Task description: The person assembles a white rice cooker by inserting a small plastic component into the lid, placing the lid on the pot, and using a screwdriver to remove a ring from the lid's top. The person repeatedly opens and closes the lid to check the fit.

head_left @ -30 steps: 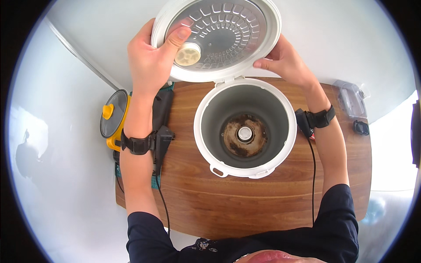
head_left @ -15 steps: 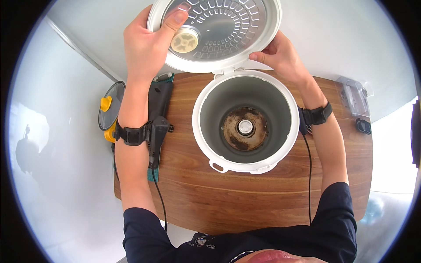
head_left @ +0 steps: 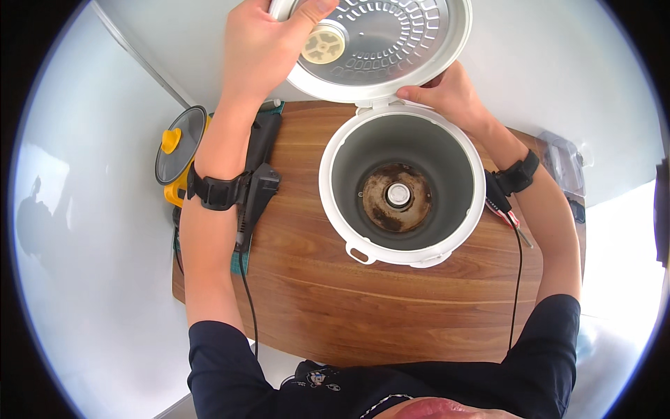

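Note:
A white rice cooker (head_left: 326,192) stands on the table with its lid (head_left: 328,87) raised on the far-side hinge. Inside the deep grey well there is no inner pot; a stained brown heating plate (head_left: 377,209) with a light round centre button (head_left: 398,194) shows at the bottom. My left hand (head_left: 262,52) grips the lid's left rim, its thumb over the metal inner plate (head_left: 380,59) above a cream round vent piece (head_left: 324,45). At the lid's lower right edge, my right hand (head_left: 453,98) holds the rim, thumb in front and fingers partly hidden behind it.
Left of my left forearm sits a yellow pot with a glass lid (head_left: 183,146). A dark device (head_left: 264,143) lies on a green mat (head_left: 240,262) beside that arm. A clear plastic box (head_left: 562,160) is at the far right. Partly behind my right wrist strap lies a thin red-and-white tool (head_left: 513,221).
My left hand and the lid have shifted right and slightly up in view; the cooker body appears a little farther right. The red-and-white tool has come into sight. Both hands keep their hold.

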The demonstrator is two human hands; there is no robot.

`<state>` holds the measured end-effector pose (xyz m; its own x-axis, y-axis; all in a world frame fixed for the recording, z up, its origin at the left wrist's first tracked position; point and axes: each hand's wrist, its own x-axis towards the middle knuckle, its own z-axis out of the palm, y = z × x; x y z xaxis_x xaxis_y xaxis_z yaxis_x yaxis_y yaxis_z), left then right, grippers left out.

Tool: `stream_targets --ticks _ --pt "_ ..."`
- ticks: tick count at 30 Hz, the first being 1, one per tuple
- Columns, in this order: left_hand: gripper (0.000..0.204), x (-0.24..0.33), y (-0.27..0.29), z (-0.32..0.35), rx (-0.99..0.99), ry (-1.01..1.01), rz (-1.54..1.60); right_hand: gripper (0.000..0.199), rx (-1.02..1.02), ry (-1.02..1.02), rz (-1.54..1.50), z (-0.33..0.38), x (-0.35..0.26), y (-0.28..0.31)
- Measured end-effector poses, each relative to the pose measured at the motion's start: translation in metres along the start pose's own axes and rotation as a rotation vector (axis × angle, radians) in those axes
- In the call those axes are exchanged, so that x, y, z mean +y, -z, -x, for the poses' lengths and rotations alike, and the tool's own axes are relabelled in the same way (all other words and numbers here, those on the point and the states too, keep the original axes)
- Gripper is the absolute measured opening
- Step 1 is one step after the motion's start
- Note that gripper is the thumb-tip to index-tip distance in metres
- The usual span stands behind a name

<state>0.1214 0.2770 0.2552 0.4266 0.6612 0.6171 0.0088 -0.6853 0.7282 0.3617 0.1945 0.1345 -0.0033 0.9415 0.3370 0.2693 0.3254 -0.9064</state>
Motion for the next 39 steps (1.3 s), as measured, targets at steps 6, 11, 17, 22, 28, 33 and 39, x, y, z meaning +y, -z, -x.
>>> stream_targets --ticks 6,11,17,22,28,33,39 --pt "0.03 0.004 0.002 -0.004 0.003 0.006 -0.077 0.041 0.002 -0.003 -0.027 0.0 -0.005 -0.001" --pt "0.033 0.003 0.007 -0.006 -0.021 0.025 -0.085 0.042 -0.017 -0.007 -0.051 0.0 -0.006 -0.001" --pt "0.033 0.005 0.007 -0.003 -0.009 0.062 -0.112 0.041 -0.021 -0.003 -0.039 0.002 -0.009 0.0" --pt "0.036 -0.037 0.02 0.014 0.004 -0.044 0.218 0.041 -0.01 -0.027 -0.036 0.002 -0.015 -0.004" --pt "0.052 -0.064 0.006 0.073 -0.134 0.06 0.374 0.042 -0.002 -0.013 -0.082 0.0 -0.007 -0.002" --pt "0.036 -0.067 -0.006 0.078 -0.068 0.082 0.406 0.044 0.005 -0.019 -0.092 0.0 -0.005 -0.001" --pt "0.025 -0.071 -0.018 0.078 0.037 0.073 0.331 0.042 0.031 -0.028 -0.114 0.002 -0.004 -0.004"
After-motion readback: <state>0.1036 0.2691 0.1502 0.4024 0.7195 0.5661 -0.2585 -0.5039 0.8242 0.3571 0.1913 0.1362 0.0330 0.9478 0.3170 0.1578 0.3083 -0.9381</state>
